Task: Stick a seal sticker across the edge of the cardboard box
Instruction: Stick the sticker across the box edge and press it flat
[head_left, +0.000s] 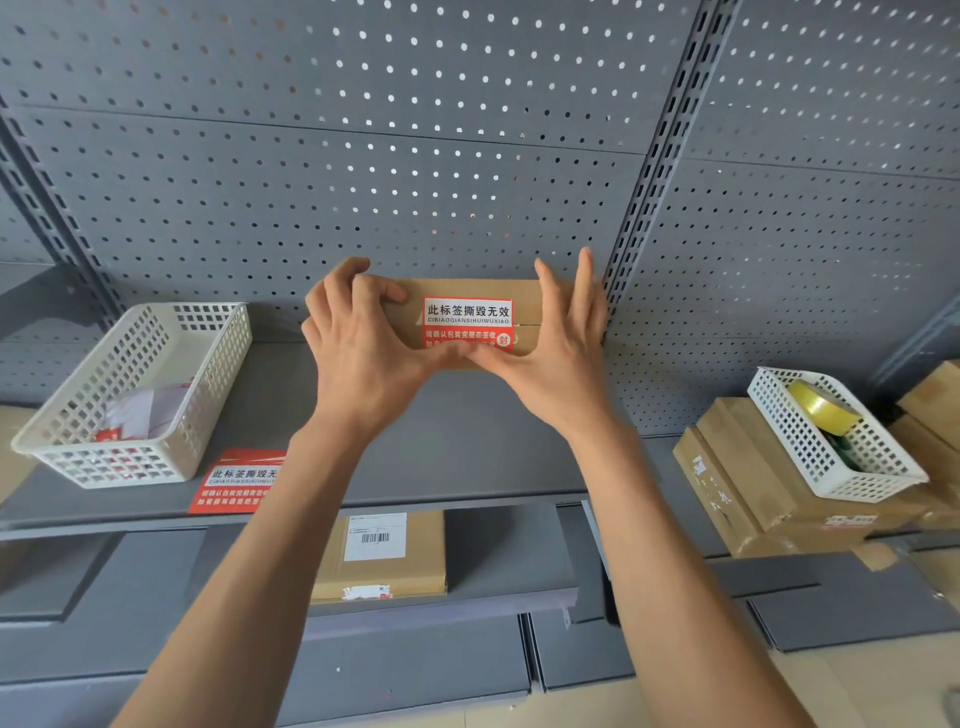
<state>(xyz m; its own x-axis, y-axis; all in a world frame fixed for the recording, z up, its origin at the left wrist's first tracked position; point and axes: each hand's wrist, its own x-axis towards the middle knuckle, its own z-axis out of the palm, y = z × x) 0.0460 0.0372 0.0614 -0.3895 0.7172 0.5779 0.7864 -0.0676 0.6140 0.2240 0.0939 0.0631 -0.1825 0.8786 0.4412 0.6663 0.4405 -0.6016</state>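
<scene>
A small brown cardboard box (530, 304) is held up in front of the grey pegboard, above the shelf. A red and white seal sticker (467, 319) lies across its top face and over the front edge. My left hand (358, 338) grips the box's left end with its fingers curled on top. My right hand (550, 348) holds the right end, fingers raised along the side. Both thumbs meet on the sticker's lower edge.
A white basket (135, 395) with sticker backings stands left on the grey shelf (467, 452); a spare sticker sheet (236, 480) lies beside it. Right, another white basket (831, 441) holding a tape roll (821, 408) rests on stacked boxes (748, 493). A labelled parcel (379, 556) lies below.
</scene>
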